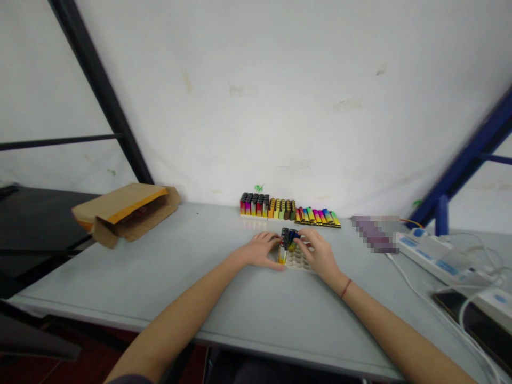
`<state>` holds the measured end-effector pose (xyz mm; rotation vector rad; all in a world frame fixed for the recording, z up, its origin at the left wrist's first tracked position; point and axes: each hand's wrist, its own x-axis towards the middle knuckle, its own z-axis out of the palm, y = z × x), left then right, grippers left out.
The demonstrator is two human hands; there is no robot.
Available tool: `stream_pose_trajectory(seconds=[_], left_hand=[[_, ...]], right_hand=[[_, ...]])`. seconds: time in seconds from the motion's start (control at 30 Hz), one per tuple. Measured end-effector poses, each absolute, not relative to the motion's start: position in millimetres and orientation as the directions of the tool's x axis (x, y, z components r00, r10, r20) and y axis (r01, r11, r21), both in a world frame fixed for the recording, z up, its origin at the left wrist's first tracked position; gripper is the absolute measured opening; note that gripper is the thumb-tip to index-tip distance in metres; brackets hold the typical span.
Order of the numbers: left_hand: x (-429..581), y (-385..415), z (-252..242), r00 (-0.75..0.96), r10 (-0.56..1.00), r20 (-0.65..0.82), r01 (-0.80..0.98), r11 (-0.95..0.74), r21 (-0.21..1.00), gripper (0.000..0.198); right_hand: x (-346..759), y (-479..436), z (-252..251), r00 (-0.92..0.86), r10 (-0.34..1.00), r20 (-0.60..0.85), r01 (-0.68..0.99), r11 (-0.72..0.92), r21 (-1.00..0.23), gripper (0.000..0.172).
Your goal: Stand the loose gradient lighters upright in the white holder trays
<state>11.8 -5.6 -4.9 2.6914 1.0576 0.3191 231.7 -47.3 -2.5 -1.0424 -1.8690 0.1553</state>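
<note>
A white lighter tray (300,260) with rows of round-cornered slots lies on the table in front of me. Black-topped lighters (284,245) stand upright along its left side, while slots at its right and front show bare. My left hand (264,249) is curved round the tray's left end, thumb at the front corner and fingers by the lighters. Over the tray's back part, my right hand (319,249) pinches a dark blue lighter (294,234) between thumb and fingers. Its lower end is hard to make out.
Behind stand a filled tray of black-topped lighters (254,205), gold-topped lighters (282,209) and a pile of lying colourful lighters (317,215). An opened cardboard box (128,208) lies left. Right are a power strip (432,256), white cables and a dark phone (472,325).
</note>
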Motion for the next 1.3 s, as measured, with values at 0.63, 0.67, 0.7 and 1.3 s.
stream_pose_trajectory(seconds=[0.63, 0.67, 0.7, 1.3], left_hand=[[11.9, -7.2, -3.4, 0.715, 0.690, 0.111, 0.638, -0.709, 0.300, 0.090], [11.9, -7.2, -3.3, 0.717, 0.688, 0.109, 0.636, -0.711, 0.299, 0.090], [11.9, -7.1, -3.3, 0.718, 0.687, 0.107, 0.636, -0.711, 0.298, 0.090], [11.2, -7.2, -2.8, 0.717, 0.689, 0.105, 0.636, -0.709, 0.305, 0.090]], right_hand=[[296.5, 3.3, 9.8, -0.189, 0.634, 0.750, 0.836, 0.504, -0.215, 0.032], [309.9, 15.1, 4.8, -0.168, 0.649, 0.742, 0.876, 0.443, -0.189, 0.036], [322.6, 26.5, -1.4, -0.152, 0.668, 0.729, 0.904, 0.392, -0.171, 0.040], [365.1, 38.8, -41.2, -0.288, 0.768, 0.572, 0.898, 0.425, -0.118, 0.047]])
